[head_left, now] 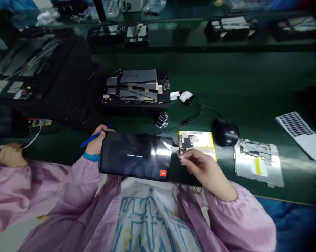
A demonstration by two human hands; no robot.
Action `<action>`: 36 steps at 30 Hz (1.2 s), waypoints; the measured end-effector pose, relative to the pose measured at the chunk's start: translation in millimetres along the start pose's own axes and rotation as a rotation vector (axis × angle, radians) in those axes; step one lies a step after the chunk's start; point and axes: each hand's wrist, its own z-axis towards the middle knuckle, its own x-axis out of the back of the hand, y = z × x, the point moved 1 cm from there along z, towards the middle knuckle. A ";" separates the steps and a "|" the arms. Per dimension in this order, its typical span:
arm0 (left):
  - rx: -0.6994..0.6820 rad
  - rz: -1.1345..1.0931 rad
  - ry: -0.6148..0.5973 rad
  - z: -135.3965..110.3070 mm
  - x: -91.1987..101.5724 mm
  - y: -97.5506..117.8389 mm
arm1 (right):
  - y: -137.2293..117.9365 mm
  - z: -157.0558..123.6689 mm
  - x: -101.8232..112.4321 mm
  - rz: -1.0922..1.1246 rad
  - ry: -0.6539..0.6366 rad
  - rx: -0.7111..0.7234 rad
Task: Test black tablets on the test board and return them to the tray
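My left hand, with a blue wristband, grips the left end of a dark tablet. A slim blue pen-like tool is also held in its fingers. The tablet's screen is lit, with a line of small white text and a red button at lower right. My right hand is closed in a pinch just off the tablet's right edge. A small pale piece shows at its fingertips, too small to name. Behind that hand lies a yellow-edged battery assembly, partly covered by it.
A black mouse and a silver plate with circuit parts lie to the right, near a label sheet. Ahead are a black tray of device parts and a cable. At far left is another person's hand.
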 end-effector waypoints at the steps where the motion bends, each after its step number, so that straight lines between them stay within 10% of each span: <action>1: -0.007 -0.007 -0.013 -0.4 -1.7 1.0 | -4.0 -4.5 -1.6 0.041 -0.095 -0.009; 36: -0.080 0.040 -0.031 1.7 -10.9 7.1 | 6.0 2.1 -11.3 0.049 -0.061 0.021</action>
